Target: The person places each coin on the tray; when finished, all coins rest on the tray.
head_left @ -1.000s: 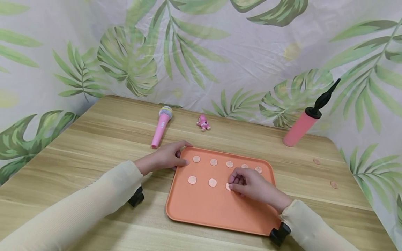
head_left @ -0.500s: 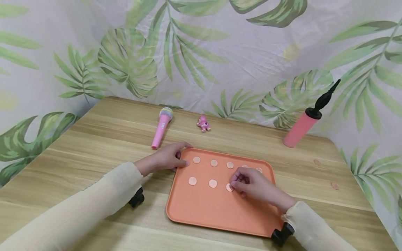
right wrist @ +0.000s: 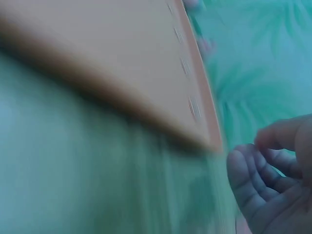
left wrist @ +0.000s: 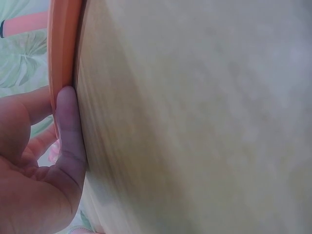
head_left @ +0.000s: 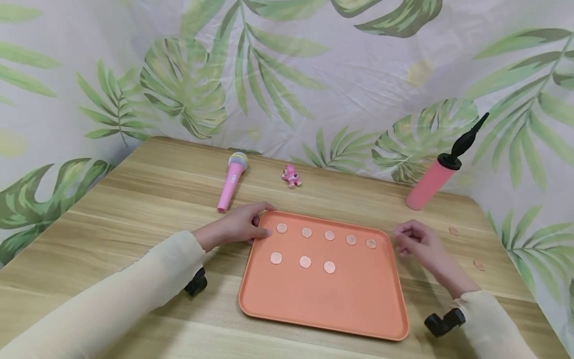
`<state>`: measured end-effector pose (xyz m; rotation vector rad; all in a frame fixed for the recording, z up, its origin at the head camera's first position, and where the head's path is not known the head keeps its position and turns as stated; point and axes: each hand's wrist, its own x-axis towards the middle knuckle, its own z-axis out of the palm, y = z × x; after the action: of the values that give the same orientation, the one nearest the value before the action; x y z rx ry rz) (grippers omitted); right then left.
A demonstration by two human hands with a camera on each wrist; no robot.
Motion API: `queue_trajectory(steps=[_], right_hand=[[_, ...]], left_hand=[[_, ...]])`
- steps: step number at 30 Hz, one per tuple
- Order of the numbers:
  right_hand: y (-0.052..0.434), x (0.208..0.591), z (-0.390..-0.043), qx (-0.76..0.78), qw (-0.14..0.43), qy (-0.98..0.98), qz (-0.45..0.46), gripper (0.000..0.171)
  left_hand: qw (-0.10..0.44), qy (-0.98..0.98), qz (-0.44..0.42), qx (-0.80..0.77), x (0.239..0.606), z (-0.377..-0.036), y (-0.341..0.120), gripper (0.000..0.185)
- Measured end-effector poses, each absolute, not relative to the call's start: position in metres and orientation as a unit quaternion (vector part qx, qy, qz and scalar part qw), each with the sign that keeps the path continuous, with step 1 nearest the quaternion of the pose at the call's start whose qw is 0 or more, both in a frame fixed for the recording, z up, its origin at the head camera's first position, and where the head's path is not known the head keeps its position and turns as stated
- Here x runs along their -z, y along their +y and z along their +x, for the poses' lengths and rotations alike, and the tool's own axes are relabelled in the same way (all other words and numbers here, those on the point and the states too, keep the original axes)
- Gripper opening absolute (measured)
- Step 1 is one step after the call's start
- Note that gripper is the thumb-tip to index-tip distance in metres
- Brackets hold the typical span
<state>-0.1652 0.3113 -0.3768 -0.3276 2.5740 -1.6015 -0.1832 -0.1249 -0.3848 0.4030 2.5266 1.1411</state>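
Observation:
An orange tray [head_left: 323,309] lies on the wooden table with copper-coloured coins on it: several in a back row, such as the coin [head_left: 329,235], and three in a second row, ending at the coin [head_left: 329,267]. At the tray's far left corner my left hand [head_left: 237,224] grips the rim, thumb and index finger spread round the corner. The left wrist view shows the thumb [left wrist: 68,117] against the tray's outer wall. My right hand [head_left: 419,244] hovers just off the tray's right edge, fingers loosely bent and nothing between them.
Two coins lie on the table at the right, one farther back [head_left: 454,231] and one nearer [head_left: 479,265]. A pink pump with a black nozzle [head_left: 430,187] stands behind them. Toward the back are a pink microphone [head_left: 229,187] and a small pink figurine [head_left: 292,176]. A leaf-print curtain [head_left: 287,75] hangs behind.
My right hand has let go of the third coin in the second row and moved right, past the tray's edge. My left hand has stayed at the corner.

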Motion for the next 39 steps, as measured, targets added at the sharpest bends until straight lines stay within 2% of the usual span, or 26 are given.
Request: queue_trajectory(steps=[4, 8, 13, 18, 29, 39], right_hand=[[0.347, 0.378, -0.176, 0.513, -0.012, 0.858, -0.032, 0.007], [0.375, 0.378, -0.185, 0.444, -0.043, 0.895, 0.033, 0.020], [0.404, 0.379, -0.195, 0.385, -0.049, 0.919, 0.074, 0.033], [0.425, 0.380, -0.201, 0.369, -0.042, 0.923, 0.097, 0.039], [0.446, 0.384, -0.210, 0.337, 0.025, 0.934, 0.117, 0.055], [0.449, 0.384, -0.213, 0.329, 0.039, 0.937, 0.109, 0.052]], left_hand=[[0.172, 0.889, 0.141, -0.400, 0.385, -0.184, -0.124, 0.056], [0.177, 0.888, 0.140, -0.401, 0.385, -0.184, -0.124, 0.056], [0.180, 0.886, 0.139, -0.404, 0.385, -0.184, -0.124, 0.056], [0.175, 0.890, 0.141, -0.397, 0.384, -0.185, -0.125, 0.056], [0.173, 0.893, 0.144, -0.391, 0.385, -0.185, -0.125, 0.056], [0.167, 0.898, 0.143, -0.382, 0.385, -0.185, -0.125, 0.056]])
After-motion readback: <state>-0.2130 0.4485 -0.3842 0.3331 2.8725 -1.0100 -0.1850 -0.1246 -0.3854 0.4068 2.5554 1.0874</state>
